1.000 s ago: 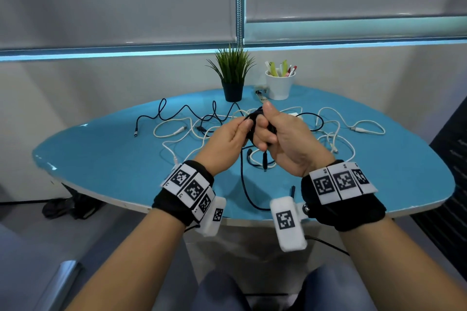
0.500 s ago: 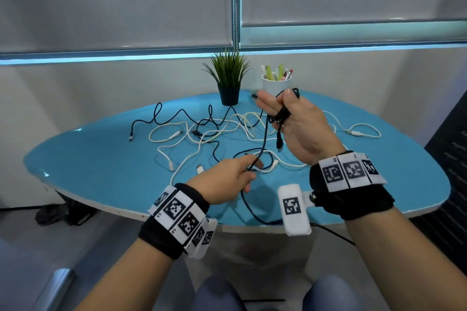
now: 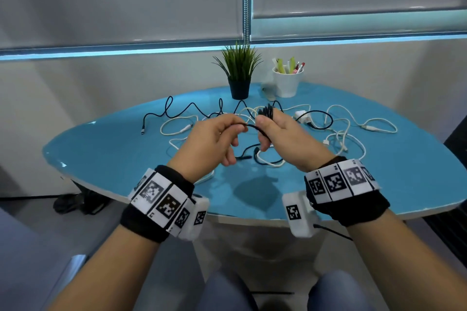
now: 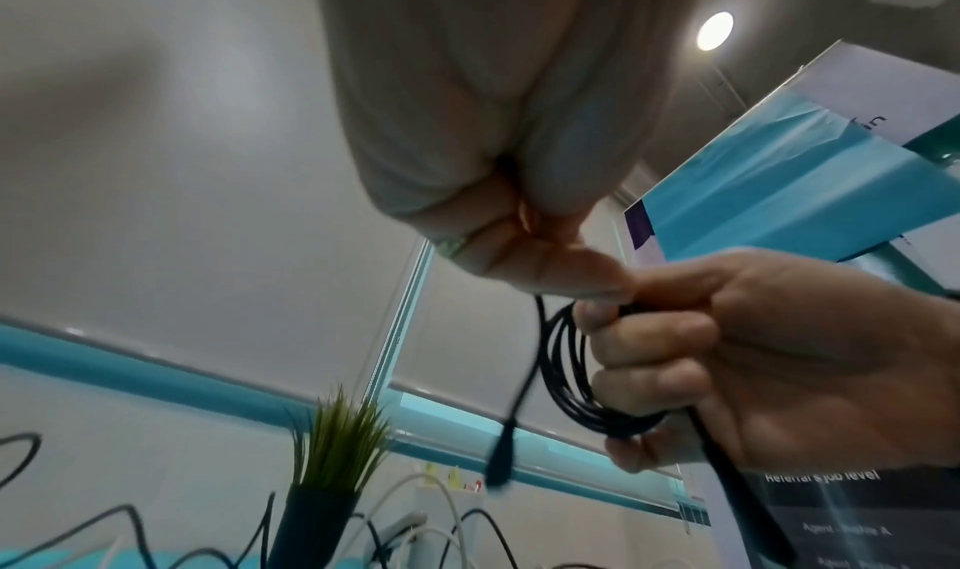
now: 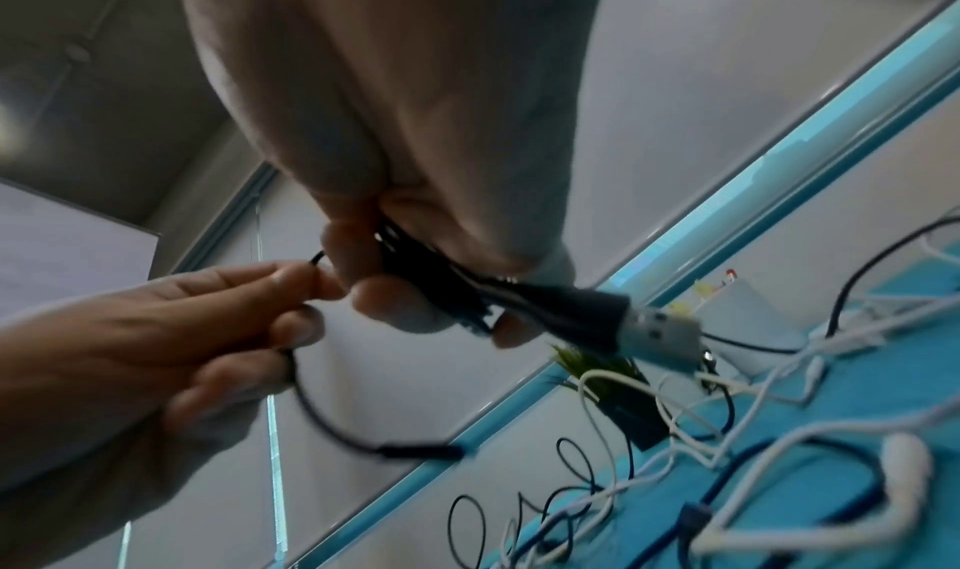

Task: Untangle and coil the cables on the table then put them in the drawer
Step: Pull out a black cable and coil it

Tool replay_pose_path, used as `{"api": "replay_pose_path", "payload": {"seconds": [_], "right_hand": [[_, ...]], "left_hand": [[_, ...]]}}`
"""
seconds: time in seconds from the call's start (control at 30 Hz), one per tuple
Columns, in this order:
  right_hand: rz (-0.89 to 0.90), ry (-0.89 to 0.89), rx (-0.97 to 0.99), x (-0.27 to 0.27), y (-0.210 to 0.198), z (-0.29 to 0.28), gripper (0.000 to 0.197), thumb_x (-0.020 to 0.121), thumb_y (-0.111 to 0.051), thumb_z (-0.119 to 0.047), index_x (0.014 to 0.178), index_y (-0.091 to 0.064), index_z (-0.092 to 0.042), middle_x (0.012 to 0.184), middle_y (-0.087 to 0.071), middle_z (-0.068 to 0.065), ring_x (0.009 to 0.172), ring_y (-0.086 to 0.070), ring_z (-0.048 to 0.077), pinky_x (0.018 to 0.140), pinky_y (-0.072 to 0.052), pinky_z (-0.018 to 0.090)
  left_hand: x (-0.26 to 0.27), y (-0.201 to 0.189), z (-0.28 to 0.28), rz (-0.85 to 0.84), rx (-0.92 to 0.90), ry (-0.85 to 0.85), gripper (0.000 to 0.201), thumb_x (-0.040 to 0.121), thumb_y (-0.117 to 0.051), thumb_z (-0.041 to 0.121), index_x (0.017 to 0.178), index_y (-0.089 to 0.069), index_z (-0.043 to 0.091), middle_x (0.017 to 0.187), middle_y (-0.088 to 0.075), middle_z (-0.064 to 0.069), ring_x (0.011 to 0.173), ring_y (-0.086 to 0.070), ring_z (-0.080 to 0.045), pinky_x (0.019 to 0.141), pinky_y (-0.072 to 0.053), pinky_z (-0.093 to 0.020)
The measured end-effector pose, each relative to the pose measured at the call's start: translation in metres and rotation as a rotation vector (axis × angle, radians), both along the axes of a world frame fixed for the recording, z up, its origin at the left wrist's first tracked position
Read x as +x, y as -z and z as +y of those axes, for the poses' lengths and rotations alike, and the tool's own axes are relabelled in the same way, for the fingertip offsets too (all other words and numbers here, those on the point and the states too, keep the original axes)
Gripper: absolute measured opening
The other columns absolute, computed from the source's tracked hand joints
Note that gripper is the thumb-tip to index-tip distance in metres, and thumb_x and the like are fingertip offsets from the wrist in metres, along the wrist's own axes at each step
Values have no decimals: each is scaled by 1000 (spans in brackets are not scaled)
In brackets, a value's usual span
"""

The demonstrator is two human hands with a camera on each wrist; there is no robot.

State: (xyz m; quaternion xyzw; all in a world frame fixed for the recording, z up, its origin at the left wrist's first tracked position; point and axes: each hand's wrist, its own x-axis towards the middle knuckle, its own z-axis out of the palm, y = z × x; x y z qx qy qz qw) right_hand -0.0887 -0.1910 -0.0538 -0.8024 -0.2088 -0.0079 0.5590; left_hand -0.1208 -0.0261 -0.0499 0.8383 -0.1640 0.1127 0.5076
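- Far left on the blue table (image 3: 106,149) we've got a loose black cable (image 3: 182,111) snaking toward the potted plant (image 3: 238,70); it's not coiled yet.
- Our left hand (image 3: 212,141) is pinching the free tail of the black USB cable (image 3: 249,126) between thumb and fingertips, other fingers curled loosely. The tail's plug end dangles below that hand.
- That short strand runs roughly level, left to right, straight into the coil (image 4: 566,377).
- Our right hand (image 3: 280,134) is wrapped tight around the coil, loops poking out the top of the fist. The USB plug (image 5: 660,331) sticks out below, we think; it's blurry.
- So the leftover bit sits left of the bundle, nearest our left hand, which probably makes the last wrap.
- Further right, white cables (image 3: 353,134) lie tangled beside the pen cup (image 3: 286,83). No drawer in view.
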Motion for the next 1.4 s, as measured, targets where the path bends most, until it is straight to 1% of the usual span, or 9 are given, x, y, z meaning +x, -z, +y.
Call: {"api": "replay_pose_path", "payload": {"seconds": [0.13,0.23,0.43,0.57,0.77,1.0,1.17,1.3,1.4], "right_hand": [[114,-120,121,-10,5,10,31,98,-42,-32,75,-48,-12,51,-39,-3,47,-37,10,55,-36,26],[129,-171,120,-16,10,15,31,97,-46,-28,68,-45,-15,47,-37,-7,42,-35,8,58,-44,28],[292,-238,348,-17,9,14,46,84,-43,-53,58,-39,-15,42,-28,-2,38,-26,14,62,-53,36],[349,-217,422,-17,9,11,48,79,-46,-57,55,-40,-15,44,-27,1,37,-27,14,59,-55,36],[348,-147,506,-13,11,13,36,94,-43,-43,76,-47,-12,51,-32,-1,43,-36,13,46,-50,31],[281,-177,489,-12,20,10,16,95,-49,-18,99,-59,-6,64,-52,3,59,-56,14,46,-44,24],[283,-132,447,-10,17,8,11,92,-52,-9,87,-62,-8,76,-59,11,82,-57,28,53,-51,22],[219,-68,416,-10,14,8,12,91,-56,-8,86,-67,-8,75,-62,15,75,-59,27,57,-55,23],[158,2,433,-7,13,9,16,91,-55,-7,81,-68,-9,72,-62,15,67,-60,21,56,-55,23]], "left_hand": [[3,3,0,-93,-86,-94,17,95,-50,12,87,-62,21,68,-55,-4,47,-59,-11,47,-48,-18],[8,6,-1,-103,-85,-113,16,95,-48,11,95,-63,16,66,-56,-2,50,-55,-4,52,-48,-16],[1,13,3,25,-10,103,25,99,-40,21,111,-60,12,68,-53,12,55,-46,-1,55,-43,-19],[1,16,3,40,-14,132,19,96,-45,14,105,-58,2,57,-52,18,50,-44,3,54,-35,-8],[2,22,-3,52,-26,149,21,98,-42,21,78,-48,19,45,-45,18,42,-39,0,46,-29,-10],[11,26,5,-28,20,15,27,96,-42,37,78,-53,21,48,-45,17,45,-38,-3,52,-29,-26],[13,23,8,-35,-56,-27,27,89,-42,43,68,-47,27,45,-41,15,43,-37,-3,50,-27,-29],[10,21,6,-34,-72,-44,28,92,-43,43,72,-51,26,48,-40,11,46,-36,-11,51,-33,-31],[9,18,8,-5,-156,-28,28,100,-39,28,82,-57,16,56,-45,-1,48,-42,-10,50,-39,-23]]}}
